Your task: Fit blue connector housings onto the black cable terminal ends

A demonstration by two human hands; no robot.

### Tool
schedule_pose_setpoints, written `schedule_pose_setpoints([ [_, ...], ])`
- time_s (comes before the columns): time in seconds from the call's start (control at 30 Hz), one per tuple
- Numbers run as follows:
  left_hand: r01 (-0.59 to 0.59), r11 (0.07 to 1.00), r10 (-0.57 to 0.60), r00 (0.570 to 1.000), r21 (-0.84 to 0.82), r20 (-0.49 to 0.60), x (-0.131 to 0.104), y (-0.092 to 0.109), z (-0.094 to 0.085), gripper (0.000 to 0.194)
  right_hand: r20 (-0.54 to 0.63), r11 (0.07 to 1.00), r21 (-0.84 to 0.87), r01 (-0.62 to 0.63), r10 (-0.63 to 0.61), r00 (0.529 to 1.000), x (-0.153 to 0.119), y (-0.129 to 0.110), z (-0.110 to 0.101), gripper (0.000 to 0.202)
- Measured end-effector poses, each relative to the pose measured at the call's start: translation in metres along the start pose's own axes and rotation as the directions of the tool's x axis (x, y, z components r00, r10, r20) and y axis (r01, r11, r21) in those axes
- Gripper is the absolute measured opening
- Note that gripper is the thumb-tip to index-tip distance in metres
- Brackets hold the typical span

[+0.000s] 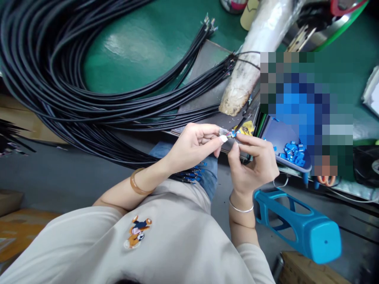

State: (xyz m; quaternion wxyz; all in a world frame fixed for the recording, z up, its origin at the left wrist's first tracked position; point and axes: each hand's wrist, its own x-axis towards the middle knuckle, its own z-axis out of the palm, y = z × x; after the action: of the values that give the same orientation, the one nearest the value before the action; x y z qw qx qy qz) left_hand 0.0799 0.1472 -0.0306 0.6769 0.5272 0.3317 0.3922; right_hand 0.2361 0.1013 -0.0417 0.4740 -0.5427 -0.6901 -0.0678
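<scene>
My left hand (197,144) is closed in a pinch on a cable end with thin coloured wires (228,135) fanning out to the right. Facing it, my right hand (256,157) has thumb and fingers closed around a small blue connector (234,134) at the wire tips. How far the wires sit inside the connector is too small to tell. Over my lap lie more black cables, their ends (195,173) fitted with blue pieces. A shallow tray (274,132) to the right of my hands contains a heap of blue connectors (293,153).
Thick loops of black cable (133,92) cover the green bench (124,47), with stripped ends on a grey plate (204,65). A plastic-wrapped roll (257,51) lies beyond my hands. Orange-handled scissors (326,179) are near the bench edge. Below stands a blue stool (324,236). Part of the view is pixelated.
</scene>
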Motion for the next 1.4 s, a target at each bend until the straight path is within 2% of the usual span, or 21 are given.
schedule_pose_setpoints([
  [0.1, -0.015, 0.999, 0.015, 1.0, 0.043, -0.01, -0.0012, 0.001, -0.0001, 0.025, 0.019, 0.998, 0.044, -0.053, 0.052, 0.998, 0.0005, -0.0006, -0.0013, 0.014],
  [0.33, -0.033, 0.994, 0.035, 0.999, 0.107, -0.018, -0.0011, -0.0005, 0.0014, 0.02, -0.01, 1.0, 0.004, 0.002, -0.002, 1.0, 0.0011, 0.001, 0.002, 0.015],
  [0.73, -0.036, 0.999, 0.037, 0.999, 0.027, -0.04, 0.0034, 0.0022, 0.0037, 0.015, 0.024, 1.0, 0.017, -0.017, 0.017, 1.0, 0.008, 0.0, -0.0008, 0.009],
  [0.97, 0.002, 0.999, -0.001, 0.999, 0.033, -0.035, 0.0012, 0.002, 0.0023, 0.012, 0.034, 0.994, -0.064, 0.088, -0.086, 0.996, 0.0047, 0.0021, 0.0001, 0.016],
  [1.1, 0.008, 0.999, -0.006, 1.0, 0.051, -0.031, 0.001, -0.0005, 0.0023, 0.013, 0.047, 0.991, -0.085, 0.103, -0.099, 0.994, 0.0026, 0.0044, 0.0012, 0.016],
  [1.27, 0.007, 0.996, -0.005, 1.0, 0.085, -0.025, -0.0006, -0.0024, 0.0022, 0.015, 0.001, 0.996, -0.051, 0.068, -0.068, 0.998, 0.0022, 0.0011, 0.0012, 0.018],
  [1.4, -0.002, 0.988, 0.008, 0.999, 0.156, -0.043, -0.0044, -0.0024, 0.0, 0.018, 0.034, 0.991, 0.109, -0.08, 0.077, 0.996, 0.0016, -0.0011, -0.0028, 0.014],
])
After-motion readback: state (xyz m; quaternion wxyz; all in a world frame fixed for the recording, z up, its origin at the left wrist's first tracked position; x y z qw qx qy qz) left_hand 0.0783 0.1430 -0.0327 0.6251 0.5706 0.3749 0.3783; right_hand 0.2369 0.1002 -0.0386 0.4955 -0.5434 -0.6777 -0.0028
